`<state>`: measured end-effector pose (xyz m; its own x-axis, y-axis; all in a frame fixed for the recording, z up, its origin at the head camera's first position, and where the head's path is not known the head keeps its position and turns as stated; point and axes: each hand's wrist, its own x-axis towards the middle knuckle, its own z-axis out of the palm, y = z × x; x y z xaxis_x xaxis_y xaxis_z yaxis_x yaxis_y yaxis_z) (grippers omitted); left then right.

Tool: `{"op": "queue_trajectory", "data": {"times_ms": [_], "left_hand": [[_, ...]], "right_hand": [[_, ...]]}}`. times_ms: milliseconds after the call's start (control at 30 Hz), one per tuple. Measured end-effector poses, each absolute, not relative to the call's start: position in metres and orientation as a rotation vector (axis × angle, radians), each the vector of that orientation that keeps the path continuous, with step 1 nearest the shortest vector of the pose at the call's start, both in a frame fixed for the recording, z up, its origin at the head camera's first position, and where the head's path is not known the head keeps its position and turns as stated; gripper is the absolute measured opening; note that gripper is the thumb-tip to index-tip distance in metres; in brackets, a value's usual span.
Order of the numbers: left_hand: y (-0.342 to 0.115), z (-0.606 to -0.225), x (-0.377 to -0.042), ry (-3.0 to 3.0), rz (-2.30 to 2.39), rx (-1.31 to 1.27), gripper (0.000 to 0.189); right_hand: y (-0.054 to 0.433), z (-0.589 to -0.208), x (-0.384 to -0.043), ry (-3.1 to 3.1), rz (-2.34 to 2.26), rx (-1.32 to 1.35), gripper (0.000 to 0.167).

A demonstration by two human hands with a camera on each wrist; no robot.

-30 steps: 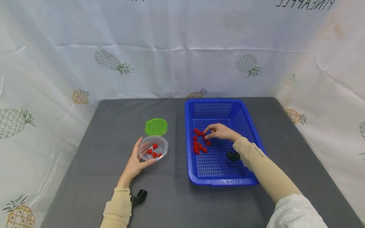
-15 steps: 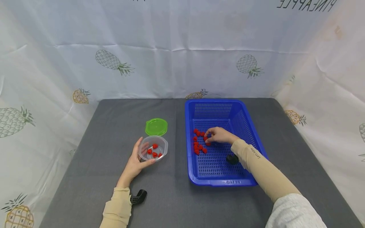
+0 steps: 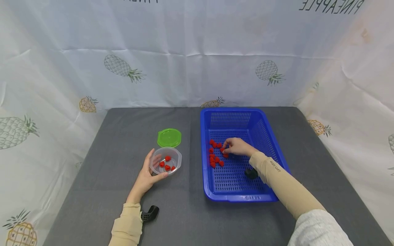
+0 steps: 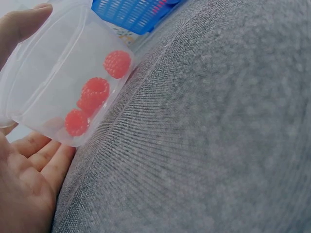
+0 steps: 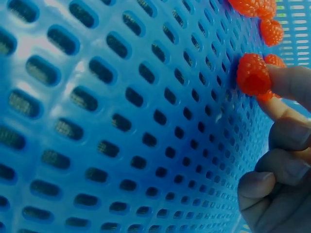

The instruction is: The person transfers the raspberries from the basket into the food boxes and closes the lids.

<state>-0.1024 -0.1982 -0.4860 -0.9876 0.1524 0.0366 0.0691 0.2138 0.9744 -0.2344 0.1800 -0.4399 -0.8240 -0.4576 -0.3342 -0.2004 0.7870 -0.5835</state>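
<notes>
My left hand (image 3: 147, 177) holds a clear plastic tub (image 3: 154, 169), thumb at the near rim and fingers round its far left side. Several red raspberries (image 4: 95, 90) lie on the bottom of the tub. My right hand (image 3: 240, 147) reaches down into a blue basket (image 3: 240, 197). Its thumb and index finger pinch a raspberry (image 5: 268, 95), partly hidden behind another raspberry (image 5: 253, 74) that sits on the perforated floor; the other fingers are curled in. More raspberries (image 3: 212, 160) lie scattered along the basket's left side.
Just behind the tub, a green lid (image 3: 169, 137) lies on the grey table cover (image 3: 172, 218). A black wrist strap (image 3: 150, 213) sticks out beside the left forearm. Behind the table hangs a white pineapple-print cloth (image 3: 191, 75).
My right hand has lowered slightly toward the near side, and its thumb and index finger have closed in on a raspberry. The left hand and tub have stayed in place.
</notes>
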Motion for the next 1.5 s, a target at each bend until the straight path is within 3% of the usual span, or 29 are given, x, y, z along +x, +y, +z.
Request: {"op": "queue_trajectory", "data": {"times_ms": [233,1133,1500], "left_hand": [[-0.197,-0.486,-0.102,2.393,1.924,0.203,0.102],[-0.198,-0.486,-0.104,2.39,1.914,0.197,0.102],[-0.199,-0.489,-0.102,2.395,1.931,0.213,0.101]], "right_hand": [[0.173,-0.429,-0.23,2.581,-0.694,-0.476,0.022],[0.174,-0.387,-0.223,2.576,-1.262,-0.532,0.034],[0.168,-0.371,-0.218,2.54,-1.393,-0.571,0.029]]}}
